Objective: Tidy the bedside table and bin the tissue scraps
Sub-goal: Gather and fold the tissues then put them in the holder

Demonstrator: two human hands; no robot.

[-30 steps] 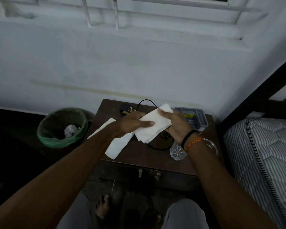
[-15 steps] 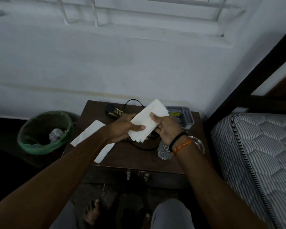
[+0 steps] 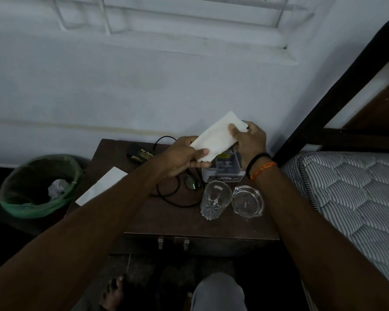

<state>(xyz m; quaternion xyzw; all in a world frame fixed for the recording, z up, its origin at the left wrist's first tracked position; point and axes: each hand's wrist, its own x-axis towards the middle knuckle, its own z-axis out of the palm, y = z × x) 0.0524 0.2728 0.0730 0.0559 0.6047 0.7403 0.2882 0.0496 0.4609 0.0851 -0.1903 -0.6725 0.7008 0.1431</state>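
On the far left, a green bin (image 3: 39, 187) is sitting on the dark floor just beside the desk (image 3: 182, 223), and a crumpled tissue scrap (image 3: 57, 188) is lying inside it; the rest of the inside is too dark to make out. A flat white tissue (image 3: 101, 186) is lying on the left part of the desk, poking over its left edge, and the left arm is hiding part of it. The left hand (image 3: 181, 159) is pinching the lower end of a folded white tissue (image 3: 218, 138) held up in the air over the back of the desk, so that grip is closed on it. A dark case (image 3: 139, 153) and a black cable (image 3: 173, 194) are lying behind and under the hands, partly hidden. A pair of glasses (image 3: 192, 182) is hard to see. The right hand (image 3: 250, 142) is gripping the top end of the same tissue. A grey box (image 3: 225, 169) is half hidden under it. A drinking glass (image 3: 215, 199) and a glass ashtray (image 3: 247, 200) are standing just beside each other near the front, with bare desk in front of them. The bed (image 3: 350, 198) is being cut off at the right.
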